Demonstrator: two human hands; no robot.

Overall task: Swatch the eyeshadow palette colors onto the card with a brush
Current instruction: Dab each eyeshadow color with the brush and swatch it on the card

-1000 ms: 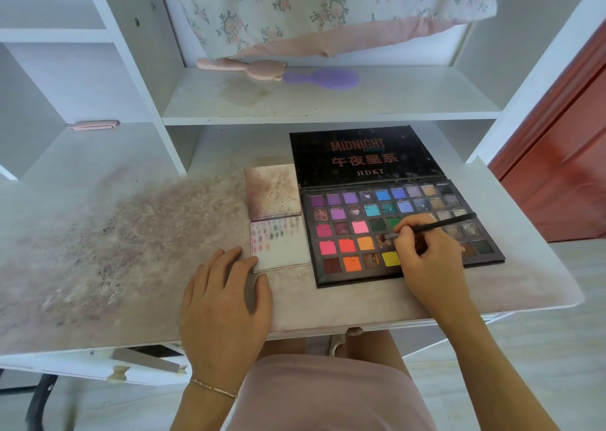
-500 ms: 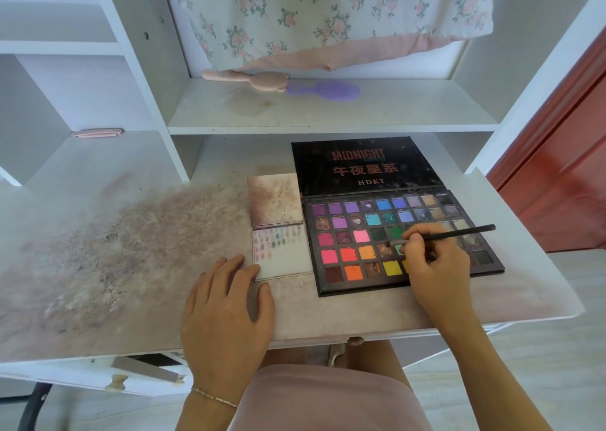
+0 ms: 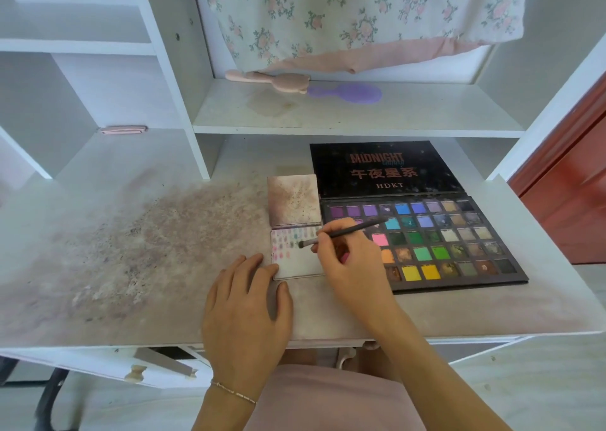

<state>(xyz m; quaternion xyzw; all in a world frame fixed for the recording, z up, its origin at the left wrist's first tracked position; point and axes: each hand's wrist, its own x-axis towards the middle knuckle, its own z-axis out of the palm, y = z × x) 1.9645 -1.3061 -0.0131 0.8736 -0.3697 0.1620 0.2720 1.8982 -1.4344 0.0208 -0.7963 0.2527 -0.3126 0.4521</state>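
Nearest to the person, the left hand lies flat on the stained desk, fingers straight and relaxed, grasping nothing, with the fingertips pressing the near left corner of the swatch card so it cannot slide. Just beyond, the right hand pinches the thin dark eyeshadow brush between thumb and curled fingers, pen fashion, handle slanting up and to the right over the palette. The bristle tip sits over the card's middle, at the right end of the rows of small pink, green and grey swatches, on or just above the paper; I cannot tell which. The lower part of the card looks bare.

To do this stroke well, I would say the tip should land in the next free spot beside the last mark, drawn in one short light pull, with the left hand keeping its pressure so the card stays put, and without smearing neighbouring swatches with the heel of the hand.

Touching the card's far edge lies a second card, smudged brown. To the right, just beside both, the open eyeshadow palette lies flat, its black lid folded back. Farther off, on the shelf, rest a pink hairbrush and a purple hairbrush under a floral cloth
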